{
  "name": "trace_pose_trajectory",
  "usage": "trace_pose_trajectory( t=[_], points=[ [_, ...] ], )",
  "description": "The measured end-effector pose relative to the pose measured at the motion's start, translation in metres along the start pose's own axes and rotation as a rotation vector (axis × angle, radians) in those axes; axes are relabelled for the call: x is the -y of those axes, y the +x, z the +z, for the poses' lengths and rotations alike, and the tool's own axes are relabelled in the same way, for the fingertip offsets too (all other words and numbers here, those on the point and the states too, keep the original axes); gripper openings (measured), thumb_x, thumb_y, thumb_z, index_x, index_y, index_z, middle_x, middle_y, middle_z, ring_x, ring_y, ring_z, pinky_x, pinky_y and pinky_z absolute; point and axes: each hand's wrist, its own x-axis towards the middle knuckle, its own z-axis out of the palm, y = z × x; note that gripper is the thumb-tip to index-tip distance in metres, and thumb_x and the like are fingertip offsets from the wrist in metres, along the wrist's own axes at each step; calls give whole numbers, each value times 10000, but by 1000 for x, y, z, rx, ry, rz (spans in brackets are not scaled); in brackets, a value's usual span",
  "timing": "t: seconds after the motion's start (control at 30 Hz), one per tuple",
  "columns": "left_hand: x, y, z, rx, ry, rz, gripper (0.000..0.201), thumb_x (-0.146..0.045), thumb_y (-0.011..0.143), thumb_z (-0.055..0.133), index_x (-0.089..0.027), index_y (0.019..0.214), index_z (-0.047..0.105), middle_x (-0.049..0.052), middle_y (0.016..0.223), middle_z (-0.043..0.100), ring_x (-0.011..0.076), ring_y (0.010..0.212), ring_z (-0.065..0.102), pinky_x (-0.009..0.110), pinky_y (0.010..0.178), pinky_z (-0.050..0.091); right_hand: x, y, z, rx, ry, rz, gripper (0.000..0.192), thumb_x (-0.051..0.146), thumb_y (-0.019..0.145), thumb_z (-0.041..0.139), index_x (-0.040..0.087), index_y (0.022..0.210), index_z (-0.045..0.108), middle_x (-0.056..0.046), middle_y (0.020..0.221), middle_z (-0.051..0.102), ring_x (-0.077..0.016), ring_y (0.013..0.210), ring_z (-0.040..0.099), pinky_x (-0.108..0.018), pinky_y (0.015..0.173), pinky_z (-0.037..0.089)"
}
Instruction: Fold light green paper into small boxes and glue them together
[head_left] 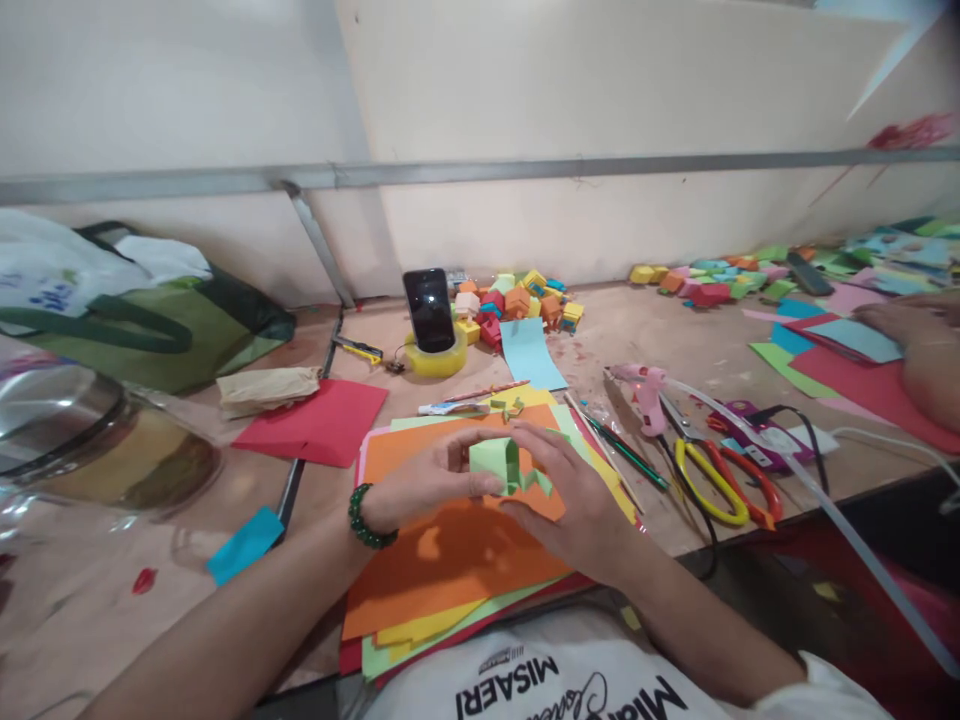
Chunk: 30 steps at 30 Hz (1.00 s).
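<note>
**A:** What do the hands have?

**B:** From my feed, both close on one small folded piece of light green paper (pixel 501 462). I see the left hand (pixel 427 476), with a dark green bead bracelet (pixel 365 517) at its wrist, pinching the piece's left edge between thumb and curled fingers. The right hand (pixel 574 505) grasps it from the right, fingers bent over it. The piece sits just above a stack of coloured paper sheets (pixel 450 560), orange on top.

**A:** And the surface?

**B:** I'm looking at a brown wooden worktable (pixel 645 340) against a pale wall with a grey metal rail (pixel 525 170). One black phone (pixel 429 310) stands upright in one yellow tape roll (pixel 439 360). Behind it lies a heap of small folded paper cubes (pixel 517 300), too many for me to count. I count one pink glue gun (pixel 645 392), two pairs of scissors, yellow-handled (pixel 709 480) and red-handled (pixel 750 485), one red sheet (pixel 315 422) and one green bag (pixel 142 320) at left. Another person's hand (pixel 911 320) rests on papers far right.
</note>
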Motion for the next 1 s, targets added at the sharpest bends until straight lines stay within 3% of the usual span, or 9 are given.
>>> trace_pose_trajectory(
  t=[0.1,0.2,0.3,0.4,0.6,0.8,0.9,1.0],
  points=[
    [-2,-2,0,-96,63,86,422,-291,686,771,-198,1041,563,-1,841,592,135,748,560,243,662,474,3,-1,-6,-57,82,87,580,416,820,671,221,1311,434,-121,1164,587,-223,989,613,-366,814,564],
    [-2,-5,0,-113,190,166,327,-239,724,721,-201,984,527,-12,828,552,117,714,533,234,654,464,4,1,-8,-57,224,225,358,390,881,596,220,1187,515,-73,1019,640,-155,797,635,-297,704,570],
    [0,-6,1,-127,341,285,276,-183,743,670,-203,977,525,15,911,554,140,809,556,254,729,480,3,4,-4,2,409,380,194,342,897,559,204,1031,581,-51,931,668,-133,763,652,-260,677,571],
    [2,-7,3,-154,396,345,302,-163,753,655,-210,1021,525,53,1022,571,175,934,571,278,801,485,2,5,1,-15,528,446,139,302,848,610,197,938,598,-30,855,671,-128,761,660,-260,707,575],
    [2,-8,8,-168,301,255,650,-250,713,755,-246,1287,448,86,1166,559,192,972,587,300,867,489,2,7,7,-60,690,561,183,355,821,638,187,831,567,-4,775,621,-116,691,651,-255,657,571],
    [-1,-11,11,-109,287,215,780,-243,744,719,-277,1428,347,84,1090,606,192,892,613,316,843,505,-3,13,8,-33,982,705,413,562,737,691,183,782,533,24,706,586,-97,588,629,-247,588,574],
    [2,-11,8,-130,371,222,731,-211,736,704,-258,1401,403,90,1104,615,196,895,613,316,841,506,-6,14,7,43,1053,770,438,576,717,699,180,772,521,35,660,599,-90,534,628,-218,535,546],
    [6,-9,4,-146,438,223,558,-199,722,697,-230,1255,536,72,1034,652,197,884,621,306,817,511,-8,14,6,143,1098,810,419,568,751,667,181,789,510,41,643,601,-93,496,634,-201,490,515]
  ],
)
